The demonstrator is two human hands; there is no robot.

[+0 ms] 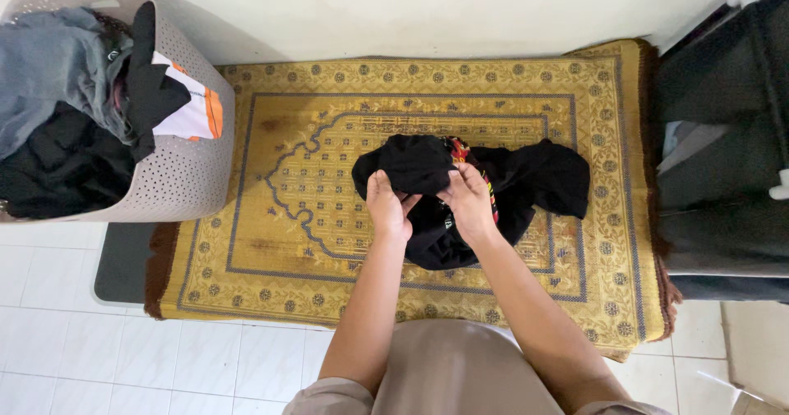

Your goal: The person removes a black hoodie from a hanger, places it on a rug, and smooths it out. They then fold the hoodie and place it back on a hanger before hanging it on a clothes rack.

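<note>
garment: black shirt (493, 186) with red-yellow trim, bunched mid-rug on the yellow patterned mat (329, 242)
left hand: your left hand (388, 205) grips the shirt's near-left fold
right hand: your right hand (468, 201) clutches shirt fabric just beside it
far left: perforated laundry basket (185, 172), full of dark clothes

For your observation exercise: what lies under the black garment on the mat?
The yellow patterned mat shows all around the black garment; both hands press on top. Anything between garment and mat is covered.
</note>
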